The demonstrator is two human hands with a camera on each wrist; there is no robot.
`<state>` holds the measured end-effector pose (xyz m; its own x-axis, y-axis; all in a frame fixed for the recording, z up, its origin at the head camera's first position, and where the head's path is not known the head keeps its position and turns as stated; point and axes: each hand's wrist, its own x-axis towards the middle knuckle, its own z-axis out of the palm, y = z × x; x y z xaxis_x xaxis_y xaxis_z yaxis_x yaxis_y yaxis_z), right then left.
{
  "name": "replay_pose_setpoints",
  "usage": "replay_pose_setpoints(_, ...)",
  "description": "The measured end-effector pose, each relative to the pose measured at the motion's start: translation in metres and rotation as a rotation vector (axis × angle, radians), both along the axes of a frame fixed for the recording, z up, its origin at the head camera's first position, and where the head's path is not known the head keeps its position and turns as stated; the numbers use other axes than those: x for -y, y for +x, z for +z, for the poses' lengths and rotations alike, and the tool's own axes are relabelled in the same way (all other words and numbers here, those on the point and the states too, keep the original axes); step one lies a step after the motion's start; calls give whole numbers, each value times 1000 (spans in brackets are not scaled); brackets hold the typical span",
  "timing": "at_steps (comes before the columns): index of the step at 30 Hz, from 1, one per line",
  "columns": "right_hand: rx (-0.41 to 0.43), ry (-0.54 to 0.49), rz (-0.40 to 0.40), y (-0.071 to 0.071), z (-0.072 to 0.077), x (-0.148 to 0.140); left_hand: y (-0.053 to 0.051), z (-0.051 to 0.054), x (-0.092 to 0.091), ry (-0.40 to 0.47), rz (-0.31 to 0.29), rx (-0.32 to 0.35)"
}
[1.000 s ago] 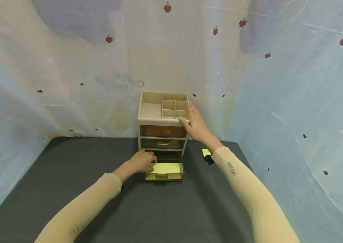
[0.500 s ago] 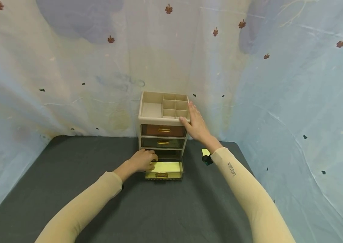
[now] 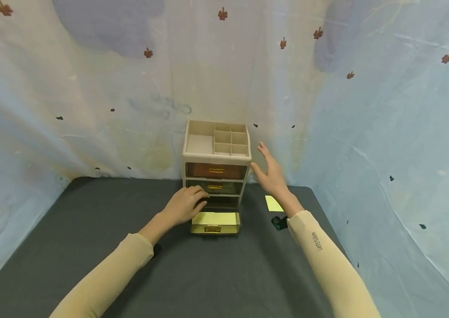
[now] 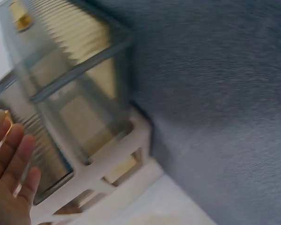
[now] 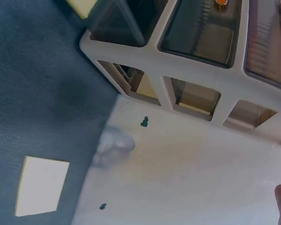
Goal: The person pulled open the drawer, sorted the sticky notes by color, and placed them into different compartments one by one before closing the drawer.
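Note:
A cream desktop drawer organizer [image 3: 217, 158] stands on the table, with its bottom drawer [image 3: 216, 229] pulled out. Yellow paper [image 3: 220, 218], like a pad of notes, lies in that drawer. My left hand [image 3: 183, 204] hovers over the drawer's left rear, its fingers loosely bent before the middle drawer [image 3: 224, 187]; nothing shows in its grasp. In the left wrist view the left fingers [image 4: 18, 161] are relaxed and apart. My right hand [image 3: 272, 174] is off the organizer's right side, fingers spread and holding nothing; only fingertips show in the right wrist view.
A yellow pad [image 3: 273, 203] lies on the dark table [image 3: 216, 278] to the right of the organizer, partly behind the right forearm. Divided compartments [image 3: 230, 139] form the organizer's top. A patterned curtain [image 3: 216, 70] hangs close behind and at both sides.
My right hand has come away from the organizer's upper right side, moving right. My left hand has lifted out of the open drawer, slightly upward. The drawer stays pulled out with the yellow paper inside.

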<state>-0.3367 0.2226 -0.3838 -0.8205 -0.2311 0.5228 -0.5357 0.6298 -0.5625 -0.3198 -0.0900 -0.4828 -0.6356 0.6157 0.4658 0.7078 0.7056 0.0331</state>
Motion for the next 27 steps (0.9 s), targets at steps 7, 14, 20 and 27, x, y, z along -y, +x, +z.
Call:
replay_pose_setpoints(7,-61,-95,-51,12,-23,-26,10,30,0,205,31,-225)
replay_pose_setpoints(14,-31,-162,-154,18,-53,-61,8,67,5,417,122,-419)
replay_pose_setpoints(20,47,-146,-233,19,-80,-87,-7,86,12,494,189,-440)
replay_pose_setpoints(27,225,-94,-302,12,-103,-106,-24,93,20,426,233,-332)
